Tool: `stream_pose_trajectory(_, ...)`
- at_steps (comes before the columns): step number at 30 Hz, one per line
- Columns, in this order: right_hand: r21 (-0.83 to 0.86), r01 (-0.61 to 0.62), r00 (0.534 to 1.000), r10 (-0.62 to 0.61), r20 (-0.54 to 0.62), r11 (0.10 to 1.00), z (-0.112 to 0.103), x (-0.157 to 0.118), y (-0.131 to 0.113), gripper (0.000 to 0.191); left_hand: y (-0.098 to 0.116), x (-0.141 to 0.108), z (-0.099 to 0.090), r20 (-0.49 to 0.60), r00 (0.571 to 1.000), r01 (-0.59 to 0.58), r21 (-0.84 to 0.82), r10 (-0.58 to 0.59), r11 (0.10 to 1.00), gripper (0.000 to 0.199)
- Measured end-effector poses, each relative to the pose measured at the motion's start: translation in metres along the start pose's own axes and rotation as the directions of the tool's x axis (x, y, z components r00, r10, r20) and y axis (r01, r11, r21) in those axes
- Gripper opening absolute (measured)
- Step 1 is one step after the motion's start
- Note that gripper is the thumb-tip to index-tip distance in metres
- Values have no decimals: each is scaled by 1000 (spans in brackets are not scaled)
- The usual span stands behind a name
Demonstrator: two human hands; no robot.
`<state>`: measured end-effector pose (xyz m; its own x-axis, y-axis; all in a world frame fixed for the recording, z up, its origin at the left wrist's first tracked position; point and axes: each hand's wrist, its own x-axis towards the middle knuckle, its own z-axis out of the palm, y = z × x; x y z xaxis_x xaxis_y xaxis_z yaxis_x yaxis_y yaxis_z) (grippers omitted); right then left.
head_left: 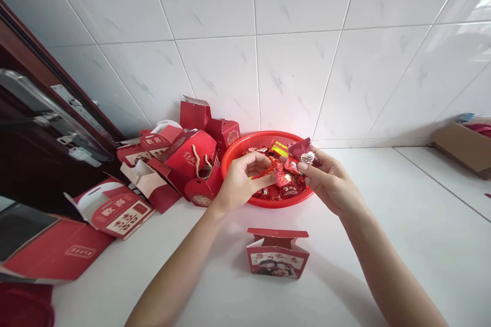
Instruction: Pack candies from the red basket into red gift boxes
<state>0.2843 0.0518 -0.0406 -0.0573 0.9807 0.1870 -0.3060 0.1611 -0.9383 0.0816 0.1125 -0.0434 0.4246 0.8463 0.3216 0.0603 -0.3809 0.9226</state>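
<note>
Both hands are over a round red plastic basket [245,142] that holds many wrapped candies. My right hand [332,181] is closed on wrapped candies [303,154], one dark red with a pale heart-shaped mark and a smaller bright red one. On the left side of the basket, my left hand [245,181] curls with thumb and fingertips at a red wrapped candy [283,176]; its fingers are partly hidden, so the hold is not fully plain. A small red gift box [278,258] with a printed picture stands upright on the white surface in front, its top open.
Red gift boxes [187,156], some with rope handles, pile up left of the basket. More open boxes [123,209] lie nearer on the left. A dark cabinet door [46,127] borders that side. A cardboard box [462,145] sits far right, against the tiled wall [299,82].
</note>
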Motion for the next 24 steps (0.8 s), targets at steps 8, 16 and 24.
stream_pose_trajectory(8,-38,43,999,-42,28,998,10,-12,-2,30,7,-25,-1,-3,996,-85,-15,85,996,33)
stream_pose_trajectory(16,-70,54,994,-48,95,996,0,-28,-34,26,32,-77,-29,229,972,-114,298,45,948,15)
stream_pose_trajectory(24,-256,-26,898,135,419,966,-16,-43,-49,14,29,-94,-8,317,940,-19,420,-127,907,31)
